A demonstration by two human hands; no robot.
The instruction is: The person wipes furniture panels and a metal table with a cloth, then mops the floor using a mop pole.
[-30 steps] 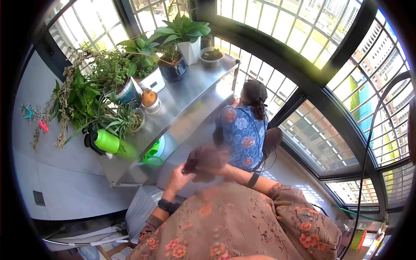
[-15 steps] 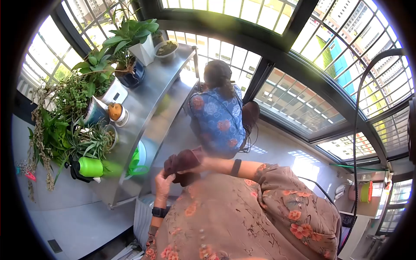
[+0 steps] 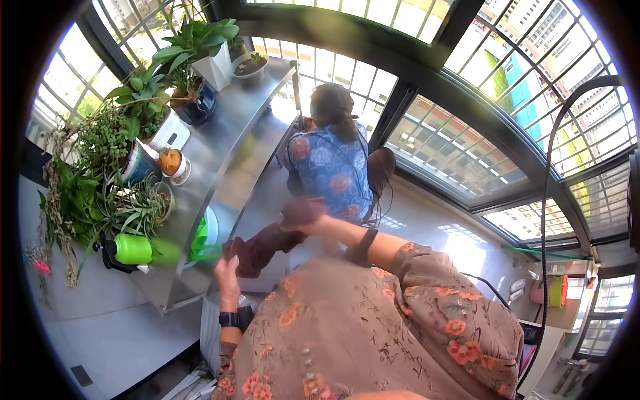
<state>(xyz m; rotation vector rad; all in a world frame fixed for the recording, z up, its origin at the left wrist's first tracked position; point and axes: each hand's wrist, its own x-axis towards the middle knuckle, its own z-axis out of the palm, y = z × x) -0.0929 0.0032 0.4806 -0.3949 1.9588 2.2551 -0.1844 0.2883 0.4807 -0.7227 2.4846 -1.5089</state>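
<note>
A dark maroon cloth is stretched between my two hands, in front of my flowered top. My left hand grips its lower left end, near the shelf's lower corner. Farther up and to the right, my right hand holds the bunched other end, which is slightly blurred. The cloth sags a little between them. Just beyond it a person in a blue flowered shirt crouches with their back to me.
Along the left runs a metal shelf with several potted plants and a green bottle. A green item sits on its lower level. Barred windows line the far and right sides. A black cable hangs at the right.
My hands have moved apart, drawing the bunched cloth out lengthwise. My left hand went left, my right hand slightly up and forward. The view has turned rightward since the earliest frame.
</note>
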